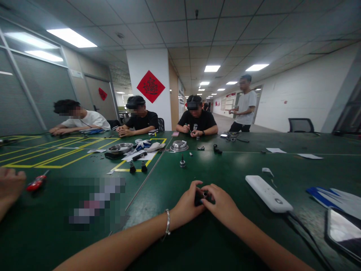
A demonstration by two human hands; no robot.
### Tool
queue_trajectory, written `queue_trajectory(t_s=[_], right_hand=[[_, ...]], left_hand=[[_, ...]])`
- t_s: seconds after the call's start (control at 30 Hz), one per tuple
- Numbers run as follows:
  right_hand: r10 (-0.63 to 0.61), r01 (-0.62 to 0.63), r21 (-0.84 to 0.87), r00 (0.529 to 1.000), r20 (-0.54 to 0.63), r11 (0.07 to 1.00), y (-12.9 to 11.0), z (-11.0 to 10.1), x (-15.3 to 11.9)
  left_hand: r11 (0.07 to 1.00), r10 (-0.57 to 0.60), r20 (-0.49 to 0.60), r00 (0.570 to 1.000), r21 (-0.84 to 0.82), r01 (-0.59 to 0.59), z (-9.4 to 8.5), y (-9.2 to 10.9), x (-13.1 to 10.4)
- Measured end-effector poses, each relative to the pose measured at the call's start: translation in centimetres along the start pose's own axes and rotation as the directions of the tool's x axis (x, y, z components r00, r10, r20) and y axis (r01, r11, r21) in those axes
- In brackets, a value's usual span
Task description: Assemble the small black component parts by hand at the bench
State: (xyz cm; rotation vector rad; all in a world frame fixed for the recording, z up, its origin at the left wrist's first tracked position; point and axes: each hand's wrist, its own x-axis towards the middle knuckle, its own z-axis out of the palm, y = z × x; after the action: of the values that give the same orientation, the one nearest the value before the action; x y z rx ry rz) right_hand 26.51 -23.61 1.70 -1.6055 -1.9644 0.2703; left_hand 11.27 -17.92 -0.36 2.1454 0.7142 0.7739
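Note:
My left hand (187, 203), with a silver bracelet at the wrist, and my right hand (221, 201) meet over the green table (175, 248). Between their curled fingers is a small dark cylindrical part (205, 195) with a metallic rim. My right thumb and fingers close round it, and my left fingertips touch its near side; its lower part is hidden. Beyond my hands a metal part with an upright dark stem (182, 162) stands on the table, with a small light piece (191, 154) beside it.
A white power strip (269, 194), a phone (344, 229) and blue-white gloves (338, 199) lie right. At left are a red-handled tool (36, 183) and another person's hand (11, 184). Two dark fittings (138, 167), metal bowls (179, 146) and several people are farther back.

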Motion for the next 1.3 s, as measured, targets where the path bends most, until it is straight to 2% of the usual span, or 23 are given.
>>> queue_trajectory(t_s=[0.13,0.23,0.33,0.43,0.57,0.77,0.9,1.07,1.3], right_hand=[[-0.001,0.001,-0.006,0.997,-0.071,1.0,0.6,0.8,0.0],[-0.016,0.03,0.067,0.982,-0.19,0.997,0.8,1.1,-0.1],[-0.008,0.062,0.154,0.944,-0.33,0.986,1.0,1.0,-0.1],[-0.015,0.093,0.18,0.919,-0.393,0.979,1.1,0.8,-0.1],[-0.034,0.106,0.166,0.921,-0.387,0.98,0.9,1.1,-0.2],[-0.055,0.121,0.111,0.881,-0.469,0.987,0.6,1.9,-0.4],[-0.062,0.12,0.087,0.867,-0.495,0.989,0.5,1.7,-0.4],[-0.091,0.133,0.05,0.865,-0.494,0.99,0.2,1.6,-0.5],[-0.093,0.137,0.058,0.872,-0.482,0.989,0.1,1.7,-0.5]], left_hand=[[0.994,0.112,-0.044,0.993,0.023,-0.111,0.0,0.1,0.0],[0.979,0.189,-0.072,0.979,0.088,-0.183,-0.3,0.6,0.0],[0.952,0.255,-0.111,0.961,0.2,-0.229,-0.8,1.2,-0.1],[0.925,0.29,-0.063,0.955,0.272,-0.263,-1.0,1.6,-0.1],[0.911,0.269,-0.001,0.963,0.325,-0.254,-0.9,1.4,-0.1],[0.88,0.27,0.033,0.962,0.396,-0.26,-0.9,1.4,-0.1],[0.881,0.223,0.064,0.973,0.413,-0.229,-1.2,1.7,-0.1],[0.855,0.143,0.099,0.985,0.489,-0.173,-1.4,2.1,0.3],[0.821,0.129,0.137,0.982,0.541,-0.183,-1.7,2.5,0.5]])
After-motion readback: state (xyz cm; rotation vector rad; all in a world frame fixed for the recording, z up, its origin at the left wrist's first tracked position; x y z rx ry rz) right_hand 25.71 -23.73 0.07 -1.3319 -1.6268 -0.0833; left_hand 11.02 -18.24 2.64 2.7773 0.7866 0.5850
